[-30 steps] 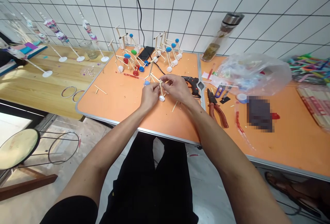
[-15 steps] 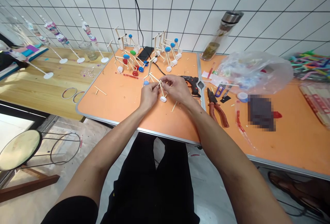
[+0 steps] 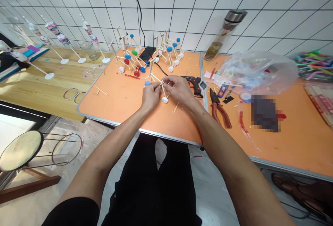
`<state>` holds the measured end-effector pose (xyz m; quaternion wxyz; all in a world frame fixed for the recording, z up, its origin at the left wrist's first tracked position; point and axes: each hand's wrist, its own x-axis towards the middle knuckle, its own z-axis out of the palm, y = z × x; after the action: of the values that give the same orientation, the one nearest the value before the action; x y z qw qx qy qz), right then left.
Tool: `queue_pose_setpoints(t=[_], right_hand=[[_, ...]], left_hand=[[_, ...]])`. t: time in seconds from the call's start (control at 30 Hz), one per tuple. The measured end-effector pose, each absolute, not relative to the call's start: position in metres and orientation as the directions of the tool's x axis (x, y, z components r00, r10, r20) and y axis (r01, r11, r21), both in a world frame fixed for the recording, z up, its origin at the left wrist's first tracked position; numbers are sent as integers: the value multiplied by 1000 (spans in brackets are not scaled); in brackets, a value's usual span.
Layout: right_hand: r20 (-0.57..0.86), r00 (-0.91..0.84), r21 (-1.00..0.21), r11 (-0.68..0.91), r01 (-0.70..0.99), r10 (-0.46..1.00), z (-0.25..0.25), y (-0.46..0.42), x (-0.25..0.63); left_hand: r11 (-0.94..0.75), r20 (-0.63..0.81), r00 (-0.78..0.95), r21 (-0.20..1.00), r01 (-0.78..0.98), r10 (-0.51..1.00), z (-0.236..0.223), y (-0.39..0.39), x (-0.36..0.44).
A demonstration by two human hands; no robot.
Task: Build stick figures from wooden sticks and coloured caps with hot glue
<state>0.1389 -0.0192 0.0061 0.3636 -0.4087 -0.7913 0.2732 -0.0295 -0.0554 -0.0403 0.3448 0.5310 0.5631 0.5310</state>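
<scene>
Between my hands, low over the orange table (image 3: 125,104), is a small wooden stick model (image 3: 155,77) with bottle caps at its ends. A white cap (image 3: 164,100) shows at its near end and a blue cap (image 3: 147,83) beside my left fingers. My left hand (image 3: 151,97) is closed, its fingertips pinching the model's sticks from the left. From the right, my right hand (image 3: 178,88) pinches the same model near a stick joint. The exact grip points are partly hidden by my fingers. A loose stick (image 3: 176,107) lies just below my right hand.
Several similar stick-and-cap models (image 3: 134,52) stand at the back near a phone (image 3: 147,53). Right of my hands lie a black glue gun (image 3: 194,83), red-handled pliers (image 3: 220,112) and a plastic bag (image 3: 257,73). A glass bottle (image 3: 221,38) stands by the wall. Loose sticks (image 3: 102,91) lie left.
The view has shifted very slightly. Both hands keep their hold on the stick model, with no other visible movement.
</scene>
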Motion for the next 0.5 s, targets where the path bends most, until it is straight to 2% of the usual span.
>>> queue_pose_setpoints(t=[0.3,0.5], right_hand=[[362,-391,-744,515,427,846,8,-21,143],[454,-345,-688,569,450,821,11,-27,143]], left_hand=[[-120,170,-191,961,248,967,-38,-57,-29],[-125,175,-189,960,250,966,-39,-56,-29]])
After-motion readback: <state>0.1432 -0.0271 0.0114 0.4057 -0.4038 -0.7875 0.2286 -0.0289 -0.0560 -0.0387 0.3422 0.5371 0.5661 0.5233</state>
